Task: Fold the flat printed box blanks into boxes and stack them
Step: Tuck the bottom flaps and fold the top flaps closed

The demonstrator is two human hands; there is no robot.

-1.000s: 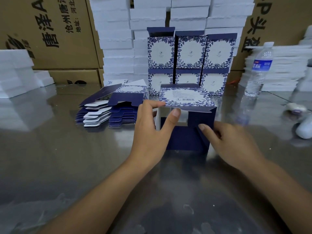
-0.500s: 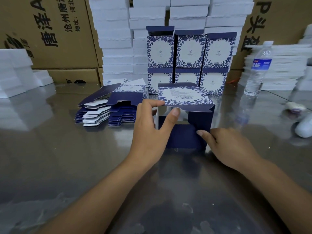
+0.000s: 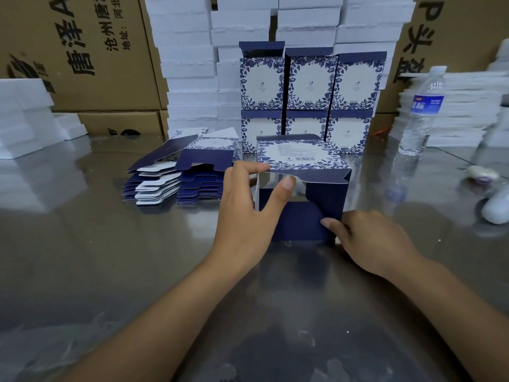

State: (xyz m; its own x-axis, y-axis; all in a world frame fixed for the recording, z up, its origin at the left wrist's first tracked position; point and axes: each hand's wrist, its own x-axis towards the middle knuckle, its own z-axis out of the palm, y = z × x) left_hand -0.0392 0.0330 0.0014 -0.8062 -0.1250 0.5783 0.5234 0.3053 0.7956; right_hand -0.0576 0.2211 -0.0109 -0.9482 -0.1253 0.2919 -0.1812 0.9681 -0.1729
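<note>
The half-folded box is lying on its side around the middle of the table, its open end facing me and the near edge, its printed panel with the barcode facing up. My left grip is pinching the near-left corner of that top panel: the forefinger is lying over the printed face and the thumb is pushing up from underneath, so the grip is closed down to the thickness of the card. My right grip is sitting low at the box's near-right corner, almost on the table. One digit is reaching left and pressing on the dark blue flap that is standing across the lower part of the opening, while the other fingers are curling in beside the right wall; I cannot tell whether they are holding that wall. The box is thus lying between my two grips, just beyond both.

The pile of flat blanks is lying just left of my left grip. The finished boxes are standing two rows high directly behind the box, toward the far edge. A water bottle is standing toward the far-right corner.
</note>
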